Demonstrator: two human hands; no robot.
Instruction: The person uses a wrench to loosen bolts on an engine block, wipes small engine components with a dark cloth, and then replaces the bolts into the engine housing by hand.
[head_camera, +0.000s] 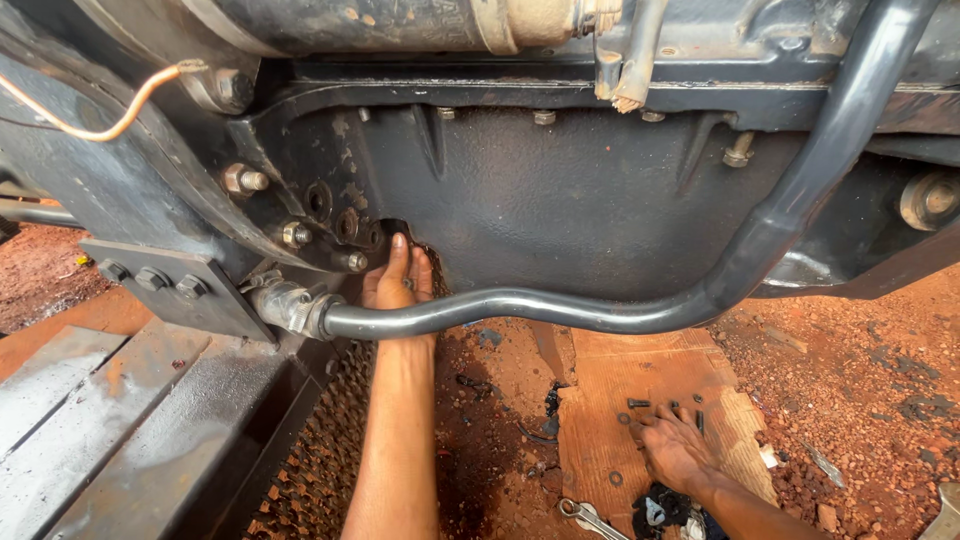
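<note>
Nearest the lens, at the bottom edge, a spanner (590, 517) lies on the red dirt beside a dark rag (668, 508), just near of the right hand (675, 447). That hand rests palm down on a sheet of cardboard (620, 400), fingers spread and flat, reaching among loose bolts (640, 404) and a washer (615, 478) scattered there; it grips nothing that I can make out.

Farther off and to the left, the left hand (398, 280) is raised behind a bent grey pipe (560, 310), its fingers straight and together, the tips pressed up at the lower left corner of the black sump (580, 190) where a dark opening shows. Whether a bolt sits under those fingertips is hidden.

Judging progress from this one head view: several bolt holes (335, 215) to the left of the sump stand empty, while a few bolts (297, 234) and a stud (245, 180) are seated in the housing near them, and bolt heads along the top flange (545, 117) are in place. So some fasteners appear fitted and some out (the loose ones on the cardboard fit that reading), with the corner at the left hand apparently the one now being worked. An orange wire (120, 115) hangs far left, and a steel step (110, 420) lies near left.
</note>
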